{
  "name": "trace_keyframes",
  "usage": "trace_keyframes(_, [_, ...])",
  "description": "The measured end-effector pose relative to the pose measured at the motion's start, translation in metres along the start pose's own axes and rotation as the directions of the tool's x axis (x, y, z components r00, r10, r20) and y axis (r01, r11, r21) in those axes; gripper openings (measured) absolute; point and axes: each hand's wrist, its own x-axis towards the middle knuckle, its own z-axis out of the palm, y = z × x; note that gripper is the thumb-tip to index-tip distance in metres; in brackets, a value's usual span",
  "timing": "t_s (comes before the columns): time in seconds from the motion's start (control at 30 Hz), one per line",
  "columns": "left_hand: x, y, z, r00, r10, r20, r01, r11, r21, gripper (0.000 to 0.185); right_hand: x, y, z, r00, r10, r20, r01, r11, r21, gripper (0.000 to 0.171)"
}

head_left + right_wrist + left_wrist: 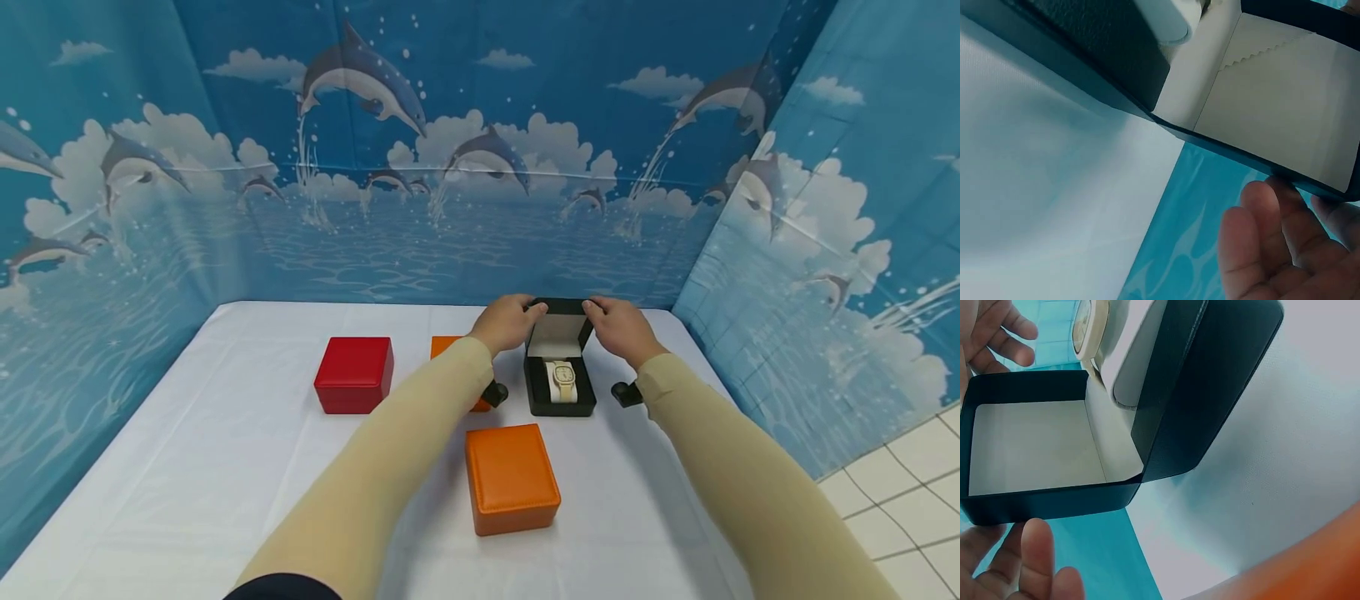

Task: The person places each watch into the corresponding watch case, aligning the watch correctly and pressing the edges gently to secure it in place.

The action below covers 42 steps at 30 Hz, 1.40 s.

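Observation:
A black watch box (534,398) stands with its lid (559,332) raised, showing a pale lining. Inside, a watch (564,380) with a cream strap and light dial wraps around a white cushion (553,392). My left hand (510,323) holds the lid's upper left corner, thumb at the rim and fingers along the outer side. At the opposite upper corner, my right hand (618,329) grips the lid in the same way. The left wrist view shows the lid (1035,447) with fingertips against its side wall; the right wrist view shows fingers by the lid edge (1241,153).
An orange box (513,475) sits in front of the watch box. To the left lies a red box (354,373). Another orange box (442,344) is mostly hidden behind my left forearm. The white table (187,467) meets a dolphin-print curtain (465,242) at the back.

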Motion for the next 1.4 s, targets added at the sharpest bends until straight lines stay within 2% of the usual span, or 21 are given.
trace_keyframes(0.3, [-0.002, -0.001, -0.001, 1.000, 0.001, 0.016, 0.000, 1.000, -0.014, 0.061, -0.003, -0.001, -0.005, 0.998, 0.031, 0.047, -0.034, 0.998, 0.051, 0.068])
trace_keyframes(0.63, [-0.004, 0.001, -0.006, 0.999, 0.001, 0.054, 0.000, 1.000, -0.014, 0.059, -0.008, -0.002, -0.009, 0.996, 0.013, 0.086, -0.019, 0.997, 0.076, 0.070])
trace_keyframes(1.1, [-0.013, 0.003, -0.012, 0.995, 0.040, 0.088, -0.038, 0.999, -0.021, 0.055, -0.013, 0.002, -0.012, 0.992, 0.029, 0.123, -0.042, 0.993, 0.107, 0.068])
trace_keyframes(1.4, [-0.022, 0.005, -0.013, 0.992, 0.003, 0.130, 0.006, 0.998, -0.064, 0.054, -0.022, 0.001, -0.017, 0.987, 0.012, 0.163, -0.031, 0.993, 0.115, 0.058])
